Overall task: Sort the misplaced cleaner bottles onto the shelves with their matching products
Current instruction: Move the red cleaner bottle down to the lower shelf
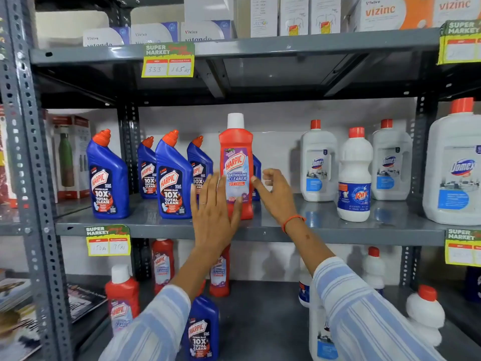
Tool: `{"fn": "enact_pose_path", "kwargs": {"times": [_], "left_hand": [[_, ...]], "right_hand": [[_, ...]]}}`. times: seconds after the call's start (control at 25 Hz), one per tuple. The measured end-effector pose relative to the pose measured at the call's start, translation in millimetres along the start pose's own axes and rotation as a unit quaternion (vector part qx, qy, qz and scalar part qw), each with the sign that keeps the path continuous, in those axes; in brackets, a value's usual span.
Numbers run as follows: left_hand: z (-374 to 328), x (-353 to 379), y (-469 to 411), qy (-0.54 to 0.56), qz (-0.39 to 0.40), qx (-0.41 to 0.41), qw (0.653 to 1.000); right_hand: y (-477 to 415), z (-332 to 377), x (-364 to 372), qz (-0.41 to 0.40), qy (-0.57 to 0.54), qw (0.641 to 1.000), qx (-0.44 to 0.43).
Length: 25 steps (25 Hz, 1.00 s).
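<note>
I see blue-and-white striped sleeves (364, 316) lower frame, thin orange thread bracelet (292, 221) on right wrist, centre-right.

Before you a grey metal shelf (286, 229), four blue Harpic toilet cleaner bottles (108, 178) standing at its left, your red Harpic Bathroom Cleaner bottle (236, 162) upright among them, white Domex jugs (318, 162) and a Rin bottle (354, 178) to the right.

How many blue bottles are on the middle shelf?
5 show: one far left, three clustered beside it, and one mostly hidden behind the red bottle at. More may be hidden.
</note>
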<state>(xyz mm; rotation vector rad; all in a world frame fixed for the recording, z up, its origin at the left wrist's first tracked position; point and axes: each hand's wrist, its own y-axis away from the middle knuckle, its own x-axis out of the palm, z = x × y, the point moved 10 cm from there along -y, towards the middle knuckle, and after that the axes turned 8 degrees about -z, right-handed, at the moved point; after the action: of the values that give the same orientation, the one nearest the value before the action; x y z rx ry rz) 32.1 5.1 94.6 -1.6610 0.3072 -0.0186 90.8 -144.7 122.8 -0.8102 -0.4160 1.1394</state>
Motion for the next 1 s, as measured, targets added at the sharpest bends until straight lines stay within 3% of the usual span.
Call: {"fn": "enact_pose_path", "kwargs": {"times": [0.08,0.16,0.28,0.6,1.0], "left_hand": [[20.3,-2.4,19.2,-0.003,0.007,-0.027,1.0],[45.6,8.1,46.9,-0.03,0.049,-0.044,0.997],[62.6,24.5,60.6,-0.054,0.116,-0.032,0.991],[62.3,27.2,63.8,-0.064,0.136,-0.01,0.989],[60.4,-12.9,80.2,-0.033,0.009,-0.03,0.999]], "right_hand": [[4.5,-16.3,28.4,0.086,-0.034,0.992,0.086],[5.8,-24.3,46.7,0.125,-0.047,0.984,0.117],[-0.8,-34.5,56.5,0.124,-0.095,0.976,0.152],[13.2,-28.5,59.1,0.109,-0.153,0.968,0.166],[100.4,0.1,4.5,0.137,-0.198,0.964,0.11]]}}
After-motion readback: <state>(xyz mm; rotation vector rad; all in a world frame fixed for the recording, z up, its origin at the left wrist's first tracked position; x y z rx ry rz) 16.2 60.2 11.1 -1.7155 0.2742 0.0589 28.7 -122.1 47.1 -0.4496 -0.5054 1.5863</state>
